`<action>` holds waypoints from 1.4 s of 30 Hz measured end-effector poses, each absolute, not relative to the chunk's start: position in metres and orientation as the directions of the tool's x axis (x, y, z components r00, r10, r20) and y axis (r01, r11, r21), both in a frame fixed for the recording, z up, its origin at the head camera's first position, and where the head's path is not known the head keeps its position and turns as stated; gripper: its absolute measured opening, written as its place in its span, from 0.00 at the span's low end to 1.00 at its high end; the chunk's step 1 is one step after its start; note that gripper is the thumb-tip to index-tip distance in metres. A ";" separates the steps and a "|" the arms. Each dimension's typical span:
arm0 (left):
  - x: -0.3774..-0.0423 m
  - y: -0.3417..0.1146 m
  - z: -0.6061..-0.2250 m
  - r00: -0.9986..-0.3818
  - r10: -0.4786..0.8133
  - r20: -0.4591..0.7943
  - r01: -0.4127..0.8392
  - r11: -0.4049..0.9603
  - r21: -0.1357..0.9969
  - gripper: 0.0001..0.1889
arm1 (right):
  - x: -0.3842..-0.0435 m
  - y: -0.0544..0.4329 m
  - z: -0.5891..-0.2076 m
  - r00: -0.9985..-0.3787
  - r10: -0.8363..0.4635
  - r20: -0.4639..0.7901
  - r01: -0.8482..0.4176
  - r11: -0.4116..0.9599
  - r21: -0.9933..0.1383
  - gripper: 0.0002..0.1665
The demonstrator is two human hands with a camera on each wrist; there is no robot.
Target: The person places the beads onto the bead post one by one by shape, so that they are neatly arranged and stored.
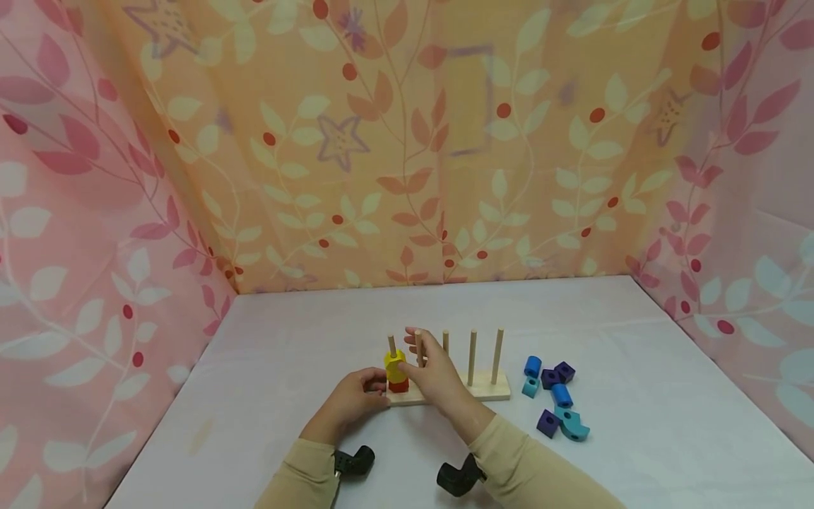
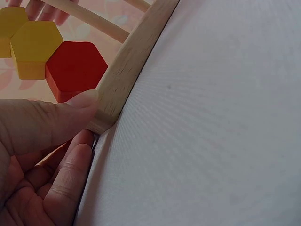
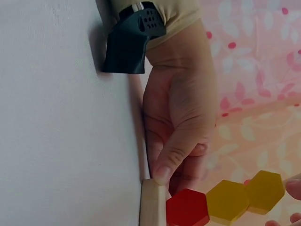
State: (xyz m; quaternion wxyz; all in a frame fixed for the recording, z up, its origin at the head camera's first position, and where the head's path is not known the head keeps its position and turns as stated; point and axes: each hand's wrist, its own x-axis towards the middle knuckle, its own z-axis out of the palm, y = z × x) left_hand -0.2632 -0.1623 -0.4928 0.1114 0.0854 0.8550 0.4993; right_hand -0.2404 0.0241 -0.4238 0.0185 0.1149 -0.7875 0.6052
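A wooden peg stacker [image 1: 492,390] has several upright pegs. On its leftmost peg, a red hexagonal block [image 2: 77,68] sits at the bottom, with two yellow hexagonal blocks [image 2: 36,44] above it. My left hand [image 1: 356,394] grips the left end of the base, its thumb [image 2: 84,101] on the wood and its other fingers curled by the end. Beside the top yellow block [image 3: 265,192] is my right hand [image 1: 440,373], its thumb at the block and its other fingers loosely extended behind the second peg. The remaining pegs in view carry no blocks.
Right of the stacker lie loose blocks: blue cylinders [image 1: 562,395], purple cubes [image 1: 548,423] and teal pieces [image 1: 575,428]. White cloth covers the table [image 1: 286,325]. Patterned curtains [image 1: 407,177] enclose its back and sides. Black wrist devices [image 1: 459,477] sit at both cuffs.
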 end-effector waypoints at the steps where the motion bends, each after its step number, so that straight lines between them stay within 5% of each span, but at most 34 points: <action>1: -0.263 -0.162 -0.493 -0.961 0.252 -0.111 0.028 0.491 0.871 0.22 | -0.239 0.025 -0.422 -0.971 -0.166 0.173 -0.209 0.235 -0.949 0.33; 17: -0.263 -0.161 -0.490 -0.961 0.249 -0.121 0.014 0.482 0.876 0.22 | -0.218 0.059 -0.407 -0.943 -0.271 0.192 -0.231 0.119 -0.966 0.34; 42: -0.263 -0.161 -0.492 -0.963 0.252 -0.094 0.039 0.476 0.878 0.22 | -0.204 0.177 -0.403 -0.955 -0.222 0.199 -0.277 0.417 -0.866 0.14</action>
